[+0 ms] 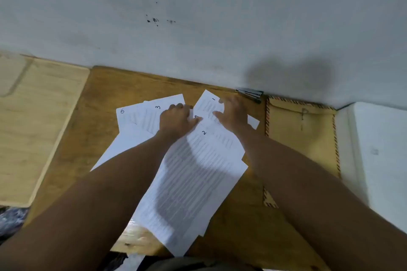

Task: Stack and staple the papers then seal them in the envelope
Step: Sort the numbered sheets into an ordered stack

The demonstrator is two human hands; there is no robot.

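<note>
Several white printed sheets lie fanned across the brown table [237, 222], each with a handwritten number. The sheet marked 2 [198, 174] is on top, nearest me; sheets marked 3 [152, 114] and 6 [125, 114] spread to the left, and the sheet marked 1 [208, 103] lies at the back. My left hand [176, 120] presses on the papers with its thumb on the top edge of sheet 2. My right hand [233, 112] lies flat with spread fingers on sheet 1. A brown envelope [301, 138] with a striped border lies to the right. A dark stapler [251, 94] rests by the wall.
A light wooden board [33, 121] lies to the left of the table. A white block-like surface [378, 156] stands at the right beyond the envelope. The grey wall [198, 17] runs right behind the table's far edge.
</note>
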